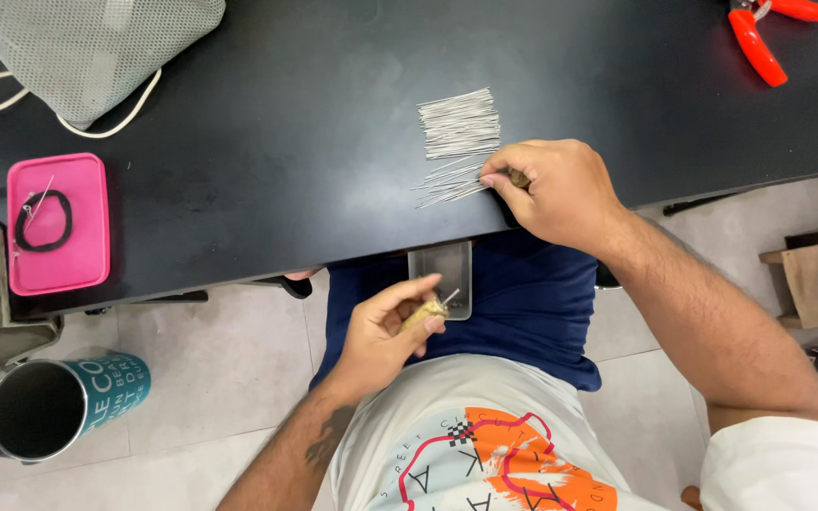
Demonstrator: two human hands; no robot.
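My right hand (553,189) rests on the black table (267,142) near its front edge, fingertips touching a loose pile of thin silver pins (458,142); a small brown piece shows between its fingers. My left hand (390,331) is below the table edge over my lap, pinching a small tan cork-like piece (425,312) with a thin pin sticking out of it. A small clear rectangular tray (447,274) sits on my lap just under the table edge, next to the left hand.
A pink flat box (59,222) with a black ring and a pin on it lies at the table's left. A grey mesh bag (87,47) is at the back left, red-handled pliers (759,38) at the back right. A teal cup (59,402) stands on the floor.
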